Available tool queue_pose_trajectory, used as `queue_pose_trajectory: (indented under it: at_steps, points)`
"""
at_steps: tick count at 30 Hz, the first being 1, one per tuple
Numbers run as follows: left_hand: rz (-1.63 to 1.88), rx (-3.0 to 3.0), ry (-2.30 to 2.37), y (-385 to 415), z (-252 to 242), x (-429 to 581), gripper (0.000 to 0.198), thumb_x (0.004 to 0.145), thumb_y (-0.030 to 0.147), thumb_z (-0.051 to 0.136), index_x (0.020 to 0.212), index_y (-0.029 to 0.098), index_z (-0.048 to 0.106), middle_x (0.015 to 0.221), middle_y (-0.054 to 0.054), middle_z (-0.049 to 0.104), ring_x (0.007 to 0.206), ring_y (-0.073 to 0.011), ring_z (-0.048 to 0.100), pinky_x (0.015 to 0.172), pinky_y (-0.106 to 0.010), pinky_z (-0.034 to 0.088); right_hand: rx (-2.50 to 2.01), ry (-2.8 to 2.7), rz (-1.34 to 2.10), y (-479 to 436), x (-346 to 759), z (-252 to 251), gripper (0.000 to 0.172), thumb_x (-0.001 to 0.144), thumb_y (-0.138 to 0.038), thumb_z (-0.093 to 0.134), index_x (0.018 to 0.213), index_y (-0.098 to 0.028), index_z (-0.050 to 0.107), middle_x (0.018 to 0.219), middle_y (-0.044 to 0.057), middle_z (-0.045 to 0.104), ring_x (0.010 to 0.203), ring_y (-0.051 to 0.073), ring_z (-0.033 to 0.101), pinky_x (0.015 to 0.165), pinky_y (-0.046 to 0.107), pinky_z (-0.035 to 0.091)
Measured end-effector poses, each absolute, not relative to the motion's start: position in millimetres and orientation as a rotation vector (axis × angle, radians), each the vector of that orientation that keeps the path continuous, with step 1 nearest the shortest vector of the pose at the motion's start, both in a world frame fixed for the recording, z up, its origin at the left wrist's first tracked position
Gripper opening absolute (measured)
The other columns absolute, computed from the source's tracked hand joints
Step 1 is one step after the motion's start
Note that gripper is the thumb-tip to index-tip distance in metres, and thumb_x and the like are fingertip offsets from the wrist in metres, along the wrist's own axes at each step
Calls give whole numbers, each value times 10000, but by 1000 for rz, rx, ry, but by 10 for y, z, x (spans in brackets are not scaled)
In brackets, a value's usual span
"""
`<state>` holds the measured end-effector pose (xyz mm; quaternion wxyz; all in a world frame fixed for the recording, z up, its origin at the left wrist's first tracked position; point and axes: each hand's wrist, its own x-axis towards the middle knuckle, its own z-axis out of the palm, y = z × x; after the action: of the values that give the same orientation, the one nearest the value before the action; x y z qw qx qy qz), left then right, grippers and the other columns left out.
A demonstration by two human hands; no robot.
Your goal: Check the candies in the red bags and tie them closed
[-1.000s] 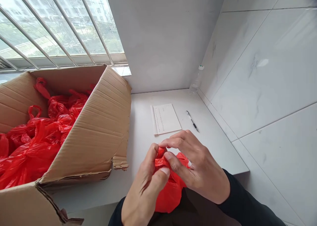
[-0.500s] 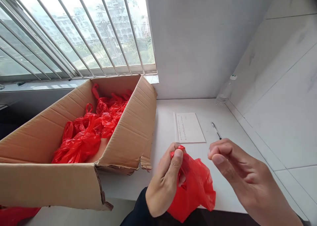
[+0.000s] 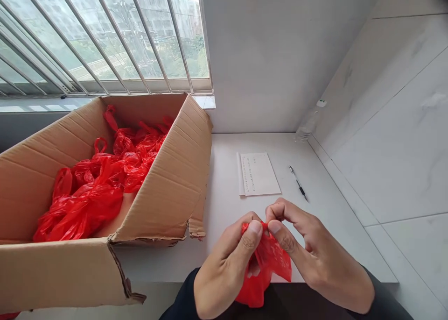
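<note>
A red plastic bag hangs from my two hands in front of me, over the near edge of the white table. My left hand pinches the bag's bunched top between thumb and forefinger. Close against it, my right hand is closed too, thumb and fingertips pinching the same top edge from the other side. Pale printing shows on the bag's right part. To the left stands a large open cardboard box holding several crumpled red plastic bags, some with loop handles sticking up.
On the white table lie a printed notepad and a black-gripped pen. A clear plastic bottle stands in the back right corner. A barred window is behind the box, and a tiled wall rises on the right.
My right hand has moved left and taken hold of the bag's top beside my left hand. The view has shifted, so the box sits further left and the whole pen shows.
</note>
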<state>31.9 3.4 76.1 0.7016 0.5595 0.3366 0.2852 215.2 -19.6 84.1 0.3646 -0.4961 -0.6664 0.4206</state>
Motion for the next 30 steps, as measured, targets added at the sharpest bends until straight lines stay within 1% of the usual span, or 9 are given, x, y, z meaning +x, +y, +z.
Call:
queue_pose_trajectory:
  at_steps: [6,11,14,16,18,22,25,27,30]
  points:
    - [686,992,737,172,575,267,358,1027,495,339,1087,215,554,598,29,580,524,-112,518,589,-243,423,-1152,-1638,1187,-220,2137,808,186,1050,-332,411,905,-243,486,837,-16,546,730,130,523,693,274,448]
    - [718,1115,668,254,529,181,278,1011,406,473,963,217,672,838,8,611,732,-88,572,747,-209,458,-1100,-1803,938,-206,2126,713,25,936,-234,611,921,-253,614,1039,32,576,1093,200,541,941,340,449]
    - [678,1266,740,233,583,119,189,968,347,583,897,215,697,819,12,593,741,-84,545,737,-198,446,-1099,-1747,1023,-146,2157,632,87,943,-317,628,1013,-268,610,1258,53,553,1311,245,440,1087,403,376]
    - [660,1389,785,202,608,87,127,938,304,629,871,221,698,825,12,588,746,-89,540,705,-200,444,-1096,-1658,1173,-101,2187,579,180,990,-382,556,1133,-273,546,1255,60,583,1244,230,510,1047,403,411]
    - [673,1557,822,172,601,71,77,936,238,621,943,256,696,839,20,597,739,-87,537,688,-199,446,-1139,-1570,1288,-64,2214,534,230,1028,-433,468,1174,-262,517,1040,42,642,967,189,613,871,354,480]
    - [874,2047,877,141,514,93,433,909,22,542,1224,311,612,825,42,606,690,-69,546,678,-178,458,-1212,-1474,1463,-22,2235,458,325,1047,-474,400,1194,-235,564,660,-45,529,561,117,472,604,283,409]
    - [1070,2290,847,125,452,138,516,879,-60,519,1279,260,588,960,0,650,873,-81,627,791,-169,487,-1133,-1500,1649,-4,2223,415,344,1035,-435,450,1288,-224,549,648,-57,506,524,99,392,535,257,339]
    - [1176,2310,894,108,430,162,475,875,-39,566,1264,233,586,1077,-34,645,987,-108,626,851,-190,493,-1114,-1513,1630,-4,2216,412,289,1012,-423,506,1160,-203,619,736,-26,559,585,103,428,561,259,360]
    - [1274,2161,1065,86,421,178,302,857,36,659,1071,232,575,1016,-25,593,922,-128,594,784,-234,496,-1158,-1497,1473,-34,2208,467,241,995,-407,536,925,-192,618,840,2,598,727,129,519,690,280,435]
